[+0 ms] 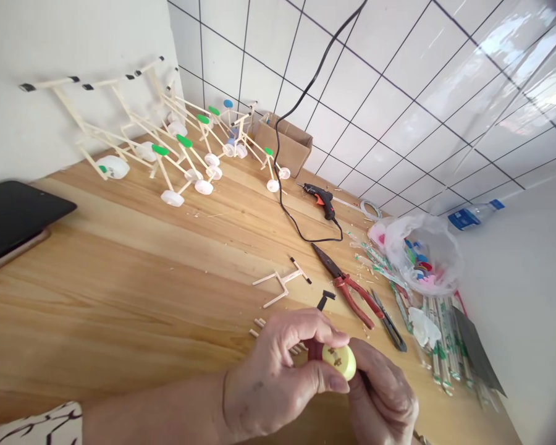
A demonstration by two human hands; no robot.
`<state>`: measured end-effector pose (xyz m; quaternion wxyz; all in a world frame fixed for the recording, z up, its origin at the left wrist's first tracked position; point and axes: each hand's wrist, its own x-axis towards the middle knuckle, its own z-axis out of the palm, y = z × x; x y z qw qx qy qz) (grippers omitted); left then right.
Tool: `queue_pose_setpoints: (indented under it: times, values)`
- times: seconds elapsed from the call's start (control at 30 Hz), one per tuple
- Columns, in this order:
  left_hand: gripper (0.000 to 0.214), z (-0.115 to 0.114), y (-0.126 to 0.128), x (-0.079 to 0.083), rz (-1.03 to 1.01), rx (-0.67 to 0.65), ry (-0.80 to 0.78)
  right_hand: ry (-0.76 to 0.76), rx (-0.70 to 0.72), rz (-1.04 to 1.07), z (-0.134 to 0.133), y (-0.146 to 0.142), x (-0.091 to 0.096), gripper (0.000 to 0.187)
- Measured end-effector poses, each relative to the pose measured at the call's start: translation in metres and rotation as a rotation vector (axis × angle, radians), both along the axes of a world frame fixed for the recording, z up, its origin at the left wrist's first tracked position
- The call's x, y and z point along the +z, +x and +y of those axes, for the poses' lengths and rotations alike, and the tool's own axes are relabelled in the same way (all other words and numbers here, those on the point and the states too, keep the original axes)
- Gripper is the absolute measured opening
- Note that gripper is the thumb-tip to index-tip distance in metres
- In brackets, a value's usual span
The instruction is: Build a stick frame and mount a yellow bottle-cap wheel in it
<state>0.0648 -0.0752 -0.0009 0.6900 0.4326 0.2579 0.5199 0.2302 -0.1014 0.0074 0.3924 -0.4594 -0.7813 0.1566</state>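
Observation:
Between the thumb and fingers of my left hand [282, 371] is a small round yellow piece [343, 363] with brown marks on its face and a dark red part on its left side; I cannot tell what it is. My right hand [382, 389] is closed, its fingertips pinched against the yellow piece's right edge. Beyond my hands lies a small stick frame [285, 281] with black-wrapped ends. A bent black strip [325, 300] rests on the table just past my left fingers. Short wooden sticks [258, 327] are partly hidden behind that hand.
Red-handled pliers [347, 290], scissors [389, 321] and a glue gun [322, 201] lie ahead. Several stick tricycle models [185, 161] stand at the back left near a cardboard box [285, 142]. At right are a plastic bag [421, 253] of caps and wrapped sticks [440, 340]. A black tablet [18, 216] lies left.

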Motion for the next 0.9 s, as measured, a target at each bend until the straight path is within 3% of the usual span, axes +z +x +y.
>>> queue_pose_setpoints:
  times: [0.2, 0.37, 0.53, 0.63, 0.73, 0.8, 0.9]
  values:
    - [0.021, 0.001, -0.005, 0.002, 0.055, 0.027, 0.074, 0.164, -0.023, -0.027, 0.006, -0.005, 0.004, 0.018]
    - [0.023, 0.001, -0.004, 0.001, 0.032, 0.064, 0.046, 0.116, 0.006, -0.038, 0.01, -0.01, 0.01, 0.017]
    - [0.022, 0.004, -0.002, 0.001, -0.003, -0.054, 0.003, -0.129, 0.043, 0.161, 0.009, -0.01, 0.012, 0.006]
    - [0.022, 0.004, -0.003, 0.002, -0.013, -0.112, -0.046, -0.349, 0.08, 0.36, 0.01, -0.008, 0.007, 0.015]
    - [0.021, 0.004, -0.004, 0.003, 0.003, -0.13, -0.078, -0.461, 0.104, 0.378, 0.012, -0.004, 0.004, 0.021]
    - [0.021, 0.005, -0.004, 0.003, 0.022, -0.109, -0.084, -0.402, 0.101, 0.272, 0.014, -0.001, 0.006, 0.017]
    - [0.02, 0.007, -0.005, 0.004, 0.034, -0.075, -0.094, -0.186, 0.092, 0.057, 0.015, -0.001, 0.011, 0.01]
